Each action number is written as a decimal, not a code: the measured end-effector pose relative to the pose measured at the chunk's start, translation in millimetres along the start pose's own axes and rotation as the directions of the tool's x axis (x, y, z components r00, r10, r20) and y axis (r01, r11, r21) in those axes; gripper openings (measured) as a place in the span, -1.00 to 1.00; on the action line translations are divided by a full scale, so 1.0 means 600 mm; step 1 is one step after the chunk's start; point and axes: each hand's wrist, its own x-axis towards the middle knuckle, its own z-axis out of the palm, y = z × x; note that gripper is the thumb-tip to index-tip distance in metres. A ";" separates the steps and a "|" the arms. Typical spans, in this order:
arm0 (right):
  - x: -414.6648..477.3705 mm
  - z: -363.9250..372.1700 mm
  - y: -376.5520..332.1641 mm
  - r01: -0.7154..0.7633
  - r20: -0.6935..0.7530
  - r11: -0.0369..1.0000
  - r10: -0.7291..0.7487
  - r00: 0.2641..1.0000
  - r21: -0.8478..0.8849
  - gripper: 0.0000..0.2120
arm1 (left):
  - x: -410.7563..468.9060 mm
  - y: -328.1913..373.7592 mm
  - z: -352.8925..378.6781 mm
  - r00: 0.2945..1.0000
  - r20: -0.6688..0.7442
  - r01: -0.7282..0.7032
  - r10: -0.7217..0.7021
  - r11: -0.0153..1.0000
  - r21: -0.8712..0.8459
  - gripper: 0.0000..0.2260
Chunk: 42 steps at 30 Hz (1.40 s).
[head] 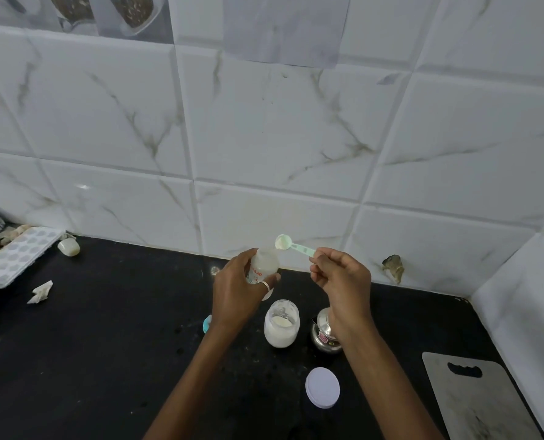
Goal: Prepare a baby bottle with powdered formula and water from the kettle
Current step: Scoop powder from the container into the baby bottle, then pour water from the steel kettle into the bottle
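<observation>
left hand [235,296]: wrapped around the baby bottle [263,265], raised above the counter [105,344], a ring on one finger
baby bottle: clear, open at the top, tilted slightly, red print on its side, whitish inside
right hand [340,281]: fingers pinched on the handle of the scoop [293,246]
scoop: pale green, bowl holding white powder, just beside and slightly above the bottle's mouth
formula jar [281,323]: open glass jar of white powder, on the counter below the hands
jar lid [322,387]: white, lying flat nearer the camera
steel pot [323,335]: small, partly hidden behind the right wrist
cutting board [474,398]: grey, at the right edge
ice tray [16,255]: far left, by the tiled wall [264,138]
</observation>
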 end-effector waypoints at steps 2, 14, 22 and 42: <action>0.008 -0.007 0.010 -0.045 -0.021 0.999 0.046 0.999 0.021 -0.90 | -0.003 -0.004 0.001 1.000 0.005 0.012 -0.012 1.000 -0.005 -0.49; 0.051 -0.054 0.177 -0.071 -0.107 0.833 0.014 0.994 -0.548 -0.88 | -0.020 -0.046 -0.003 0.993 0.015 0.121 -0.121 0.992 -0.036 -0.55; 0.077 -0.033 0.244 0.167 0.163 0.440 -0.046 0.986 -0.882 -0.83 | -0.028 -0.064 -0.011 0.991 0.024 0.136 -0.135 0.989 -0.056 -0.52; 0.100 -0.018 0.273 0.339 0.343 0.085 0.030 0.939 -0.937 -0.77 | -0.020 -0.085 0.004 0.988 0.055 0.149 -0.146 0.988 -0.050 -0.51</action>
